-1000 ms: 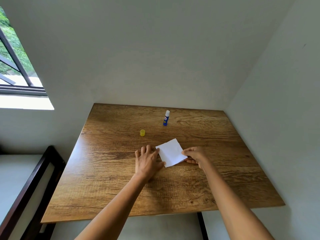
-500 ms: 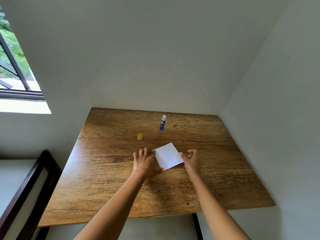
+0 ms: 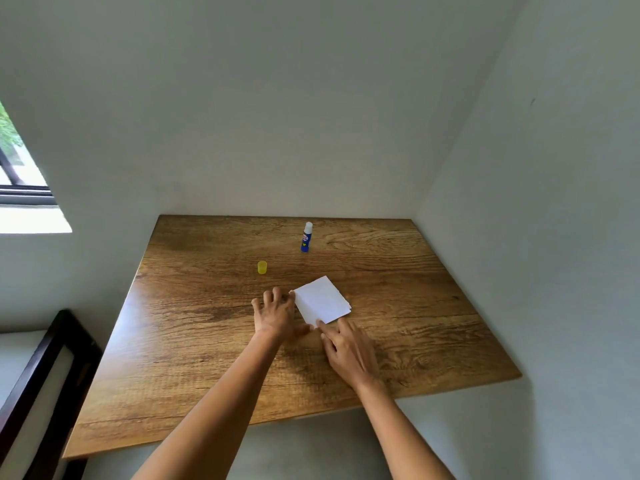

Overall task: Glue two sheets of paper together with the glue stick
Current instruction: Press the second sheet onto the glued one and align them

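While the paper [image 3: 321,300] lies flat mid-table [image 3: 194,358], the left hand [image 3: 277,315] rests spread beside its left edge and the right hand [image 3: 349,351] touches its near corner with loose fingers. Glue stick [image 3: 306,237] stands uncapped behind; cap [image 3: 262,267] apart.

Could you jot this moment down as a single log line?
paper: flat on table | left hand: at its edge | right hand: at near corner | glue stick: upright, uncapped
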### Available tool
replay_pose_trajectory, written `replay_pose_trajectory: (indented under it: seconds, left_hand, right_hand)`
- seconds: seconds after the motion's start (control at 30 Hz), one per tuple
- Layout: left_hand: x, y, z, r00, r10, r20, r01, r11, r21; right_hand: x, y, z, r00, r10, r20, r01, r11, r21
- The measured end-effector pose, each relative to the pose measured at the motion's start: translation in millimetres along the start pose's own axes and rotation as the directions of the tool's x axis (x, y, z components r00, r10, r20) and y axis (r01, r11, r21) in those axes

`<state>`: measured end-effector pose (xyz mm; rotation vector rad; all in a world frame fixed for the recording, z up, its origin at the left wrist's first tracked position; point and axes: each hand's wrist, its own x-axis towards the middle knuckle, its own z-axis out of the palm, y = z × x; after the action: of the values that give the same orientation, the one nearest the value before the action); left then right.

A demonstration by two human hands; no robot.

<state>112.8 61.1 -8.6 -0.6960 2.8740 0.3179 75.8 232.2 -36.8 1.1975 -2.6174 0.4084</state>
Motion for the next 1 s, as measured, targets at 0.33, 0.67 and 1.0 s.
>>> replay_pose_trajectory:
  seconds: [0.33, 0.67, 1.0]
  left_hand:
    - [1, -1, 1, 1.0, 0.005, -0.014, -0.005, 1.0, -0.028]
    - [1, -3, 6, 1.0, 0.007, -0.025, -0.008, 0.999, -0.031]
    - [8, 0, 7, 0.997, -0.005, -0.08, -0.009, 0.984, -0.175]
  right_hand:
    - [9, 36, -9, 0.947, 0.319, 0.031, -0.319, 0.948, -0.003]
    - [90, 15, -10, 0.762, 0.544, 0.352, -0.619, 0.772, 0.146]
    - [105, 26, -5, 0.695, 0.624, 0.358, -0.706, 0.686, 0.175]
